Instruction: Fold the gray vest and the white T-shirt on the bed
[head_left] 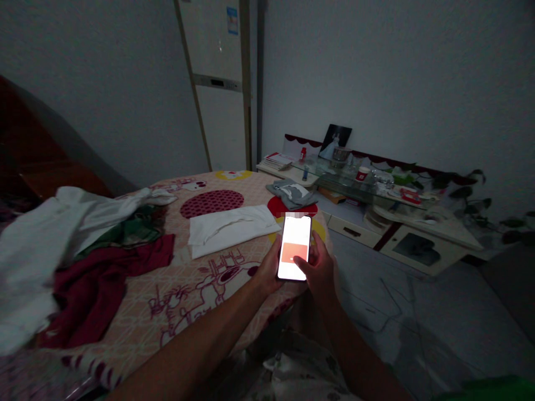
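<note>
A smartphone (pixel 295 236) with a bright screen and an orange block on it is held upright between both hands. My left hand (pixel 271 268) is closed around its left edge. My right hand (pixel 322 267) grips the right edge, its thumb touching the lower part of the screen. Just beyond the phone lies a folded white cloth (pixel 234 227) on the table. Farther back, near the table's far edge, is a folded grey garment (pixel 292 193). On the left a loose white garment (pixel 29 256) is heaped with a dark red cloth (pixel 100 284) and a green cloth (pixel 125 233).
A patterned tablecloth (pixel 188 289) covers the table. To the right stands a low cabinet (pixel 355 231) with a glass top, bearing a red paper cup (pixel 361 174), a photo (pixel 335 140) and papers. A tall fridge (pixel 221 111) is behind. Plant leaves (pixel 472 195) hang at the right.
</note>
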`<action>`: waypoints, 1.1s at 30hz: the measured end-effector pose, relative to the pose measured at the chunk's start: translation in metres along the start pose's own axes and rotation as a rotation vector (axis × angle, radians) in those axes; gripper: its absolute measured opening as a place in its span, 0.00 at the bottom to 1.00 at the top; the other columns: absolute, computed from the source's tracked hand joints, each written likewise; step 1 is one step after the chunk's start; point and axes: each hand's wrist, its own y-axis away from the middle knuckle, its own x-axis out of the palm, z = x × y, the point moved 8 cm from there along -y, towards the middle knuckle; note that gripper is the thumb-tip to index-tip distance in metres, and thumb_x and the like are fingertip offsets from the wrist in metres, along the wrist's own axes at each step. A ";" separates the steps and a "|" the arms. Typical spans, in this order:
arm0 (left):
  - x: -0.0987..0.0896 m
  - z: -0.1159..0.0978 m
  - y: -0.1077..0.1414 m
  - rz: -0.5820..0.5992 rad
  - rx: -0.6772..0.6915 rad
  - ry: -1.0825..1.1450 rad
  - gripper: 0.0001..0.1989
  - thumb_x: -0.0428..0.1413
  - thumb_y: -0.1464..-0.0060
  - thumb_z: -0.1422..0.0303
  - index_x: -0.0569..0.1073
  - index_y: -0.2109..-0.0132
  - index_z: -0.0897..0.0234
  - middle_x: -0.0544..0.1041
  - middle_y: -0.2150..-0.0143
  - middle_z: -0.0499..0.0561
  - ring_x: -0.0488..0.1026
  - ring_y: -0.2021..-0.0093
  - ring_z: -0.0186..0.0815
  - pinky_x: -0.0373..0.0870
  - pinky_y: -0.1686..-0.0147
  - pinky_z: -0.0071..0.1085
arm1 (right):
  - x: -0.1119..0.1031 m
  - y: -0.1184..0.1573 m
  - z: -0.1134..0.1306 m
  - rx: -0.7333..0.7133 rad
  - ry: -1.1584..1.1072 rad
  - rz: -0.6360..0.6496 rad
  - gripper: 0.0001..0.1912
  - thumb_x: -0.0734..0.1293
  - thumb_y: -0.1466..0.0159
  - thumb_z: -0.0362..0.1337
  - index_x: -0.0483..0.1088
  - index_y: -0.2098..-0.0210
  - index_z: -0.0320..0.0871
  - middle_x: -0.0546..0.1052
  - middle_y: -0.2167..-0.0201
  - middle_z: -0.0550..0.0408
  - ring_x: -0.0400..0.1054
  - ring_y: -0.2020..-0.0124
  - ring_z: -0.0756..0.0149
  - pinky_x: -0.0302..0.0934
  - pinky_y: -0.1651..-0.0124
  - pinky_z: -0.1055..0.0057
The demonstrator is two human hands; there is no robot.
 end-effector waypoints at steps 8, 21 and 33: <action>0.002 0.001 0.000 0.024 -0.006 0.002 0.28 0.47 0.37 0.52 0.73 0.46 0.74 0.81 0.57 0.62 0.79 0.63 0.43 0.74 0.60 0.36 | 0.001 0.000 0.006 0.014 -0.039 0.004 0.47 0.76 0.50 0.43 0.58 0.35 0.40 0.78 0.62 0.49 0.72 0.66 0.57 0.69 0.67 0.65; -0.001 0.001 -0.001 0.012 -0.011 0.019 0.28 0.48 0.37 0.53 0.71 0.43 0.72 0.81 0.57 0.61 0.79 0.61 0.44 0.74 0.60 0.35 | 0.002 0.000 0.007 0.014 -0.037 0.015 0.46 0.75 0.50 0.41 0.58 0.35 0.40 0.79 0.61 0.49 0.73 0.65 0.58 0.69 0.67 0.66; 0.002 0.000 0.000 0.030 0.001 -0.004 0.27 0.48 0.37 0.53 0.71 0.44 0.72 0.81 0.56 0.61 0.79 0.61 0.44 0.74 0.59 0.37 | 0.003 -0.001 0.009 -0.031 -0.034 0.024 0.44 0.75 0.49 0.43 0.60 0.36 0.42 0.79 0.59 0.48 0.74 0.62 0.56 0.70 0.65 0.65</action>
